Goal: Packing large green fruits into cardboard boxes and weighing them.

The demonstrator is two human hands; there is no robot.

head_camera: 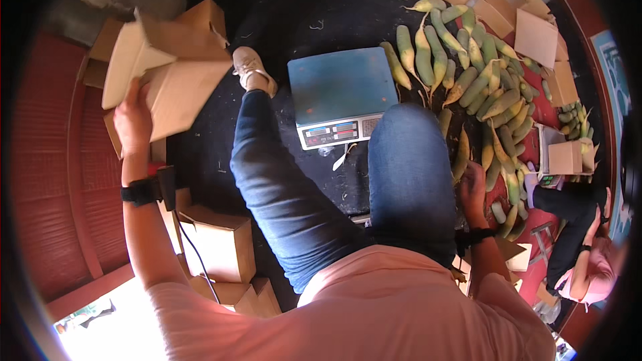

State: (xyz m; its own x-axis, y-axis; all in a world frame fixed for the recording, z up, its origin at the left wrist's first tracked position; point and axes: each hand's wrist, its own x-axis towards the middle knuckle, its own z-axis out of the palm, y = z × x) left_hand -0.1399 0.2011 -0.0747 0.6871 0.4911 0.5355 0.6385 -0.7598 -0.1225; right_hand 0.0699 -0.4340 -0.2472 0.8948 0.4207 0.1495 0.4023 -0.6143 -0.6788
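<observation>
My left hand (133,123) grips a flap of an open cardboard box (188,82), which is held tilted at the upper left. Beside my right knee, my right hand (472,190) hangs low with its fingers loosely curled. The lower end of a green radish (460,154) is close to its fingertips; whether they touch it cannot be made out. Between my legs and a little ahead lies a digital weighing scale (341,85) with a blue platform and a front display panel. Nothing rests on the platform.
A heap of green radishes (494,95) spreads over the floor at right. Cardboard boxes (220,240) stand at lower left, others (536,35) at upper right. A seated person (584,271) is at far right, near a second scale (549,136) bearing a box. A red wall (55,160) borders the left.
</observation>
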